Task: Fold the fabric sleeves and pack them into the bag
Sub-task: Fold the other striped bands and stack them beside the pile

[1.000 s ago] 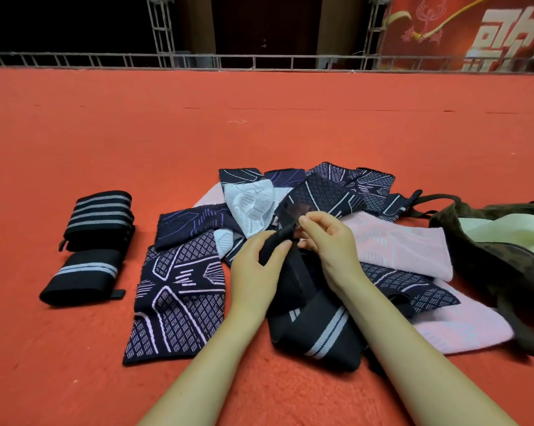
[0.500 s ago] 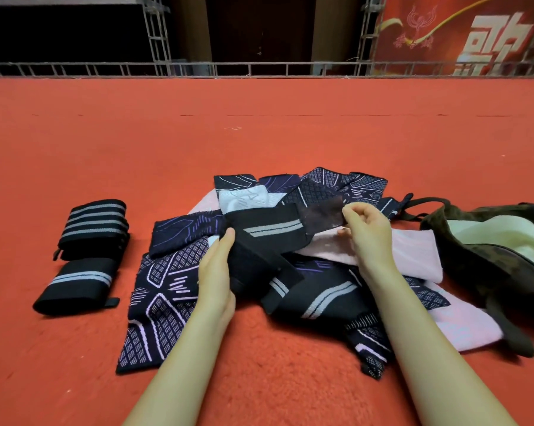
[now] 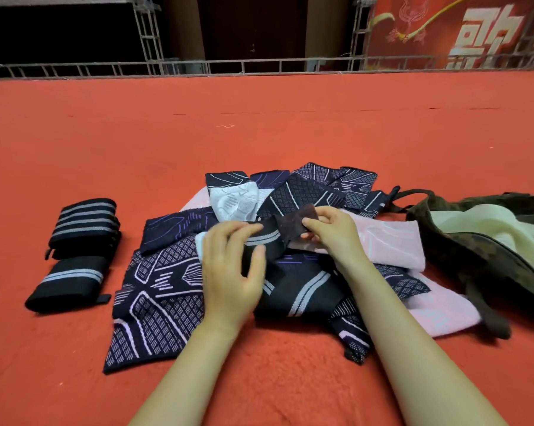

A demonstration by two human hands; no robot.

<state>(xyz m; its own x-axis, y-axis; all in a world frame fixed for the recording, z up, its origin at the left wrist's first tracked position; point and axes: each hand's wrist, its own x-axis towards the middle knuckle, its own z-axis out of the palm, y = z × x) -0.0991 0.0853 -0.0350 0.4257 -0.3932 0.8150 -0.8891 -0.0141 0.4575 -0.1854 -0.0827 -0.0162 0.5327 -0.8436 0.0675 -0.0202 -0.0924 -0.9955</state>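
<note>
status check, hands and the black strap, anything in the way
Right hand pinches the strap's dark end tab. Left hand curled round the black striped strap. Strap lies across the loose sleeve pile; bag open at right, path clear.

Red carpet, metal railing, banner
</note>
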